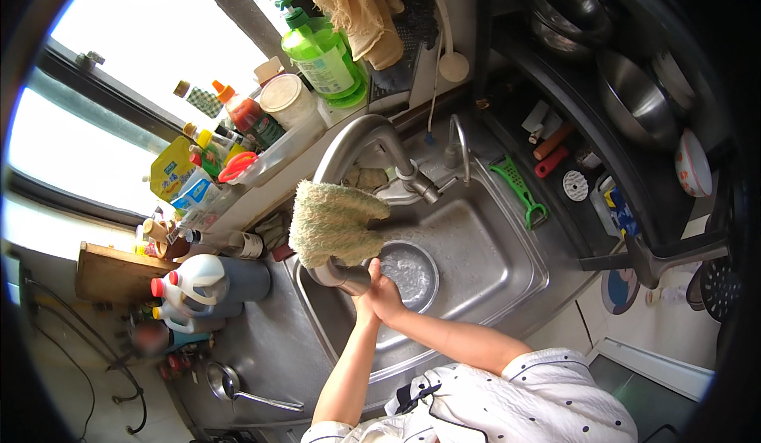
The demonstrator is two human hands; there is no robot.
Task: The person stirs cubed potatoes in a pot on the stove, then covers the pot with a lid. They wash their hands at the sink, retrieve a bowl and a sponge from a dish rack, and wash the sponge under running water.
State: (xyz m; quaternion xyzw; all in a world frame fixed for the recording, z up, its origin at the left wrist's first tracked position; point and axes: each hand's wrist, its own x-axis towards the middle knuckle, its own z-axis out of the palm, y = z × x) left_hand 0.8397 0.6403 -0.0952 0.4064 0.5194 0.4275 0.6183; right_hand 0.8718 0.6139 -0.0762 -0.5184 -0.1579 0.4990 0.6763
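My left hand (364, 309) and my right hand (387, 295) are together over the steel sink (475, 235), palm against palm or clasped. They are just below the end of the curved metal faucet (351, 278), and the spout hides part of the fingers. Whether anything lies between the palms cannot be seen. A pale green and yellow towel (333, 223) drapes over the faucet's neck. Beneath my hands, a round metal basin (437, 273) rests in the sink, with rippled water (410, 273) inside.
A green peeler (517, 190) lies right of the sink. A ladle (261, 398) rests on the left counter near plastic jugs (196, 282). Along the window sill are a green pump bottle (327, 62) and a bin of condiments (285, 146). Metal bowls (636, 98) fill the rack at right.
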